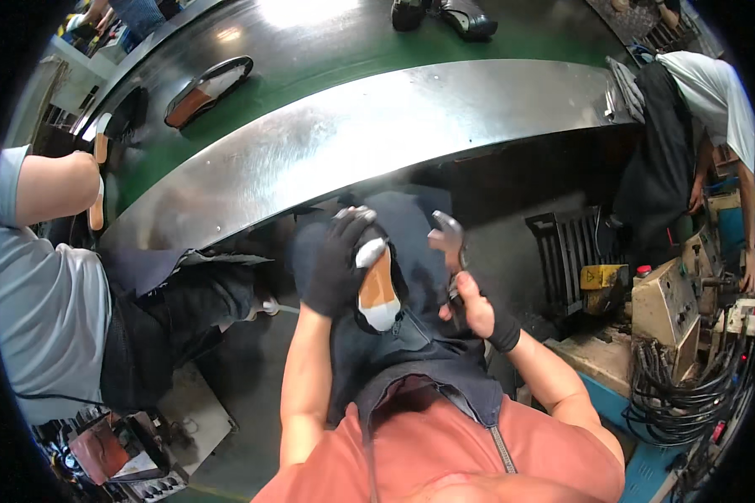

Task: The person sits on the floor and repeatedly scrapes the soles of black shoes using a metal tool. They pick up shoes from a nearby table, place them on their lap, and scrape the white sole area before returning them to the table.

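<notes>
On my lap lies a dark shoe upper [378, 293] with its underside up, brown along the middle and white at both ends. My left hand [341, 261], in a dark glove with pale fingertips, is closed around its far end and side. Just right of it, apart from the shoe, my right hand [476, 309] grips a hammer [450, 241] by the handle, with its worn metal head raised. A dark band wraps my right wrist. Part of the handle is hidden by my fingers.
A metal ledge [327, 138] borders the green belt [302, 63] ahead, where another upturned shoe [208, 92] and a pair of dark shoes [445, 17] rest. A co-worker [59, 310] sits at left. Another person [705, 92] bends by machinery [667, 306] and coiled cables [675, 394] at right.
</notes>
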A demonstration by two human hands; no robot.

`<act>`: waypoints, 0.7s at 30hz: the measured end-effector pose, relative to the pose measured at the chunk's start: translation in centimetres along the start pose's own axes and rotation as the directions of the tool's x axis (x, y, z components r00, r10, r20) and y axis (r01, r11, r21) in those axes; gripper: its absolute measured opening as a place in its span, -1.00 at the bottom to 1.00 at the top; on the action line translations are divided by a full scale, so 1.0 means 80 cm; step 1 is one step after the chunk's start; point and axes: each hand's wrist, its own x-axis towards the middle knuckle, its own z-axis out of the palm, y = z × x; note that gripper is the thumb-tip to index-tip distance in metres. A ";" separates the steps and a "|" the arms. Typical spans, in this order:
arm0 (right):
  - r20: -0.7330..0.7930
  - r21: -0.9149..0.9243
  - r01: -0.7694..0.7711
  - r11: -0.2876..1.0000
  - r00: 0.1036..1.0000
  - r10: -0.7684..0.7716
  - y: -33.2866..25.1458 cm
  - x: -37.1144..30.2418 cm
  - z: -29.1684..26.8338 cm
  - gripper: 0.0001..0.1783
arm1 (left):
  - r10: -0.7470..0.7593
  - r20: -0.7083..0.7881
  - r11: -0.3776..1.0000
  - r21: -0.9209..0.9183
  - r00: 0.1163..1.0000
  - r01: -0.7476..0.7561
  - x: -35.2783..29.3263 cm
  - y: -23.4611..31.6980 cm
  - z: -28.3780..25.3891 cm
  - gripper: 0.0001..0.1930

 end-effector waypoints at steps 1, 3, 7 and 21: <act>0.048 0.061 -0.033 0.998 0.998 0.030 -0.005 -0.010 0.010 -0.39 | -0.035 0.032 0.999 0.001 0.999 0.035 0.009 -0.005 0.003 -0.61; 0.178 0.062 -0.140 0.988 0.976 0.127 -0.010 -0.015 0.024 -0.40 | -0.169 0.030 0.979 -0.110 0.985 0.171 0.018 -0.025 -0.004 -0.68; 0.314 0.070 -0.019 0.997 0.949 -0.004 0.039 0.014 0.056 -0.44 | -0.071 0.044 0.915 -0.396 0.997 0.083 0.019 -0.070 -0.002 -0.66; 0.235 -0.042 0.097 0.994 0.968 -0.084 0.023 0.065 0.106 -0.46 | -0.287 0.030 0.607 -0.768 0.957 0.206 0.006 -0.078 0.051 -0.22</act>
